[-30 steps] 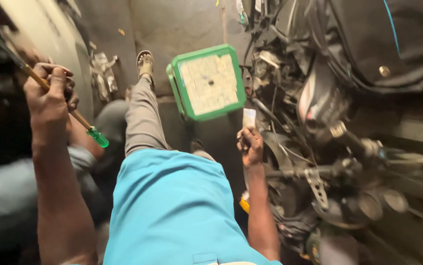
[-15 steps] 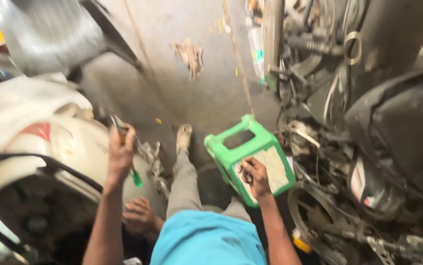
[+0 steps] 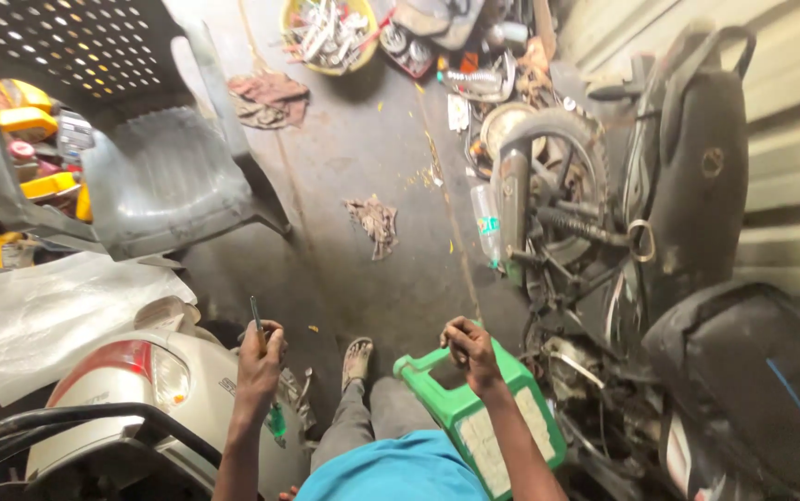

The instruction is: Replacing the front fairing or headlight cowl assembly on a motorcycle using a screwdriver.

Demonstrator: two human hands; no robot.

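We picked the green stool point(image 3: 488, 408) as our landmark. The right hand point(image 3: 470, 351) was closed around the stool's top edge, and the stool was tipped up on its side. The left hand point(image 3: 260, 357) was off to the left of the stool, well apart from it, wrapped tight around a screwdriver point(image 3: 265, 376) with a green handle. The thin metal end poked up past the fingers.

Our foot in a sandal point(image 3: 356, 360) sat just left of the stool, between the two hands. Right of the stool, a motorcycle point(image 3: 595, 241) stood very near, so there was little room on that side. Left of the stool, past the left hand, a white scooter point(image 3: 122, 390) crowded in too. Above the stool, the floor point(image 3: 363, 148) had a wide open strip. A rag point(image 3: 374, 223) lay on it, and a grey plastic chair point(image 3: 140, 158) stood farther up and to the left.
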